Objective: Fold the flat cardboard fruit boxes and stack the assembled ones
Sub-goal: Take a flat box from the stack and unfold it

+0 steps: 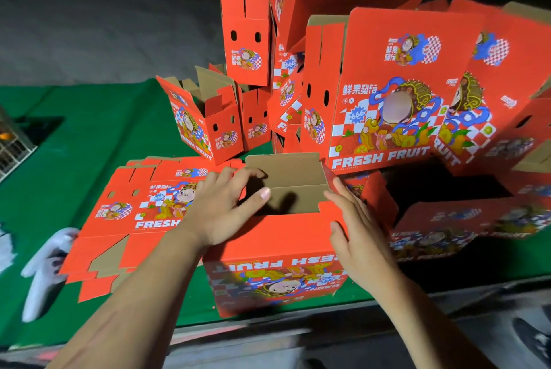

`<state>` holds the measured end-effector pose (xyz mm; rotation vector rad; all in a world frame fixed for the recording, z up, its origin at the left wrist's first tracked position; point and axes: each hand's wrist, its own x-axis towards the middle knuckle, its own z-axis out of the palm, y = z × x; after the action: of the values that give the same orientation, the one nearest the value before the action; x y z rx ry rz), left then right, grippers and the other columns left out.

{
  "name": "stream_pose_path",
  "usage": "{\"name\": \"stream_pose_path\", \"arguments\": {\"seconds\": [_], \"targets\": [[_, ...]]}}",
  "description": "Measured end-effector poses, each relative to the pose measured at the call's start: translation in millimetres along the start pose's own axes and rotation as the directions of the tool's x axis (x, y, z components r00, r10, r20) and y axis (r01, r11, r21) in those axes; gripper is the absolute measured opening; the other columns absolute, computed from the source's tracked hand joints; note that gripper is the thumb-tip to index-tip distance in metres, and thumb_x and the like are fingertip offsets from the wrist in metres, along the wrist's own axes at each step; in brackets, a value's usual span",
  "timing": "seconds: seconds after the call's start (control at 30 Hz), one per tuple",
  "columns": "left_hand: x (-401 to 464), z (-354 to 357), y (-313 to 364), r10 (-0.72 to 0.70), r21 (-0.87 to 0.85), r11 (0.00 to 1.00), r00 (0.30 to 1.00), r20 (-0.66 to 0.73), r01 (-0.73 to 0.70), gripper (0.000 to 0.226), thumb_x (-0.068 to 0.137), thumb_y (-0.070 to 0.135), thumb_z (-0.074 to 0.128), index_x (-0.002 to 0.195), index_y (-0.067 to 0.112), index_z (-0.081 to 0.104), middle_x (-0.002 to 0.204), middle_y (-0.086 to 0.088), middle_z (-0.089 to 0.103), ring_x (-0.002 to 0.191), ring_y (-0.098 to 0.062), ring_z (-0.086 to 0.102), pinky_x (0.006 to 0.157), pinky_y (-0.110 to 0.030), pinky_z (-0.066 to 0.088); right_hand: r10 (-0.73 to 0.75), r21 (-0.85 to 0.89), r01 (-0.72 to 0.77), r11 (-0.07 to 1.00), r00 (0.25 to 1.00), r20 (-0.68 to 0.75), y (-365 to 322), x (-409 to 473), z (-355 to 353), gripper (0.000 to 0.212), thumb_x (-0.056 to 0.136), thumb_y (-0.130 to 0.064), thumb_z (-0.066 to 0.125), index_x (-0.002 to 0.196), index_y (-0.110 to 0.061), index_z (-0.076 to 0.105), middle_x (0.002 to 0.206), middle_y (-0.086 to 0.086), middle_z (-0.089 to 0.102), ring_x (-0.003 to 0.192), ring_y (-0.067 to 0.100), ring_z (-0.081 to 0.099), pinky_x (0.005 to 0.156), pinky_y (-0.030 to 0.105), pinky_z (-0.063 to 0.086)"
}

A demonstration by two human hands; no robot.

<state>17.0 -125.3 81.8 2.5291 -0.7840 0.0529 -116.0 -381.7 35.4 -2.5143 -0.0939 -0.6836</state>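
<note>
Two hands: left hand, right hand flat on box.

Covered in green cloth, the table, edge running just below the two grips. Resting directly on it, between the left grip and the right grip, a half-built red box, top open. Lying flat just left of the left grip, a stack of unfolded red box blanks. Further left of that, something white, partly under the blanks; hard to tell what. Beyond both grips, piled on the cloth, assembled red boxes, some upright, some tilted.
</note>
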Motion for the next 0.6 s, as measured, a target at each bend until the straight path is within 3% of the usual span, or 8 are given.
{"name": "stream_pose_path", "arguments": {"seconds": [0.13,0.23,0.33,0.4,0.47,0.53,0.6], "targets": [[5,-1,-7,0.003,-0.001,1.0,0.998,0.067,-0.003,0.069,0.084,0.085,0.008,0.138,0.055,0.038,0.118,0.014,0.041,0.108,-0.017,0.035,0.095,-0.036,0.025,0.038,0.07,-0.036,0.997,0.999,-0.023,-2,-6,0,0.07,0.095,-0.011,0.065,0.157,-0.014,0.034,0.16,-0.024,0.033,0.147,0.0,0.033,0.12,0.029,0.031],[15,-9,-13,0.019,-0.002,1.0,0.988,0.15,-0.019,0.07,0.083,0.086,0.002,0.138,0.059,0.035,0.116,0.013,0.04,0.109,-0.019,0.036,0.099,-0.038,0.025,0.042,0.013,-0.043,0.999,0.998,0.048,-1,-7,-3,0.057,0.097,-0.013,0.062,0.151,-0.019,0.045,0.153,-0.008,0.049,0.145,0.011,0.042,0.115,0.042,0.038],[25,-15,-19,-0.007,-0.01,1.0,0.961,0.278,0.01,0.075,0.08,0.088,-0.006,0.138,0.063,0.033,0.111,0.01,0.044,0.112,-0.025,0.039,0.098,-0.041,0.022,0.03,-0.034,-0.026,0.999,0.993,0.116,-3,-4,-4,0.04,0.099,-0.016,0.06,0.138,-0.022,0.061,0.153,-0.011,0.05,0.149,0.011,0.036,0.117,0.044,0.035],[27,-13,-21,-0.072,-0.001,0.997,0.96,0.27,0.075,0.071,0.082,0.082,-0.007,0.133,0.061,0.037,0.115,0.005,0.048,0.12,-0.03,0.039,0.1,-0.044,0.021,0.034,-0.052,-0.026,0.998,0.988,0.153,-3,-3,-3,0.036,0.101,-0.018,0.057,0.136,-0.026,0.063,0.154,-0.015,0.047,0.15,0.007,0.031,0.12,0.04,0.03],[25,-3,-19,-0.027,0.138,0.99,0.991,0.13,0.009,0.059,0.089,0.076,0.003,0.13,0.056,0.04,0.107,0.007,0.045,0.111,-0.029,0.042,0.093,-0.042,0.025,0.05,-0.052,-0.042,0.998,0.987,0.153,-4,-1,-3,0.035,0.101,-0.019,0.056,0.135,-0.027,0.063,0.154,-0.016,0.047,0.15,0.006,0.03,0.121,0.038,0.028],[17,14,-16,0.075,0.27,0.961,0.997,-0.014,-0.068,0.059,0.092,0.074,0.034,0.142,0.043,0.038,0.116,0.004,0.045,0.108,-0.03,0.045,0.089,-0.042,0.029,0.068,-0.042,-0.062,0.997,0.987,0.148,-4,-1,-4,0.034,0.1,-0.018,0.058,0.132,-0.027,0.065,0.153,-0.016,0.049,0.149,0.006,0.032,0.121,0.04,0.029],[10,22,-18,0.116,0.127,0.987,0.983,-0.142,-0.098,0.076,0.087,0.067,0.063,0.147,0.029,0.034,0.136,0.003,0.048,0.114,-0.025,0.047,0.093,-0.042,0.032,0.092,-0.051,-0.085,0.995,0.982,0.166,-4,-1,-4,0.032,0.1,-0.021,0.058,0.13,-0.03,0.065,0.151,-0.019,0.049,0.149,0.005,0.031,0.121,0.042,0.029]]}}
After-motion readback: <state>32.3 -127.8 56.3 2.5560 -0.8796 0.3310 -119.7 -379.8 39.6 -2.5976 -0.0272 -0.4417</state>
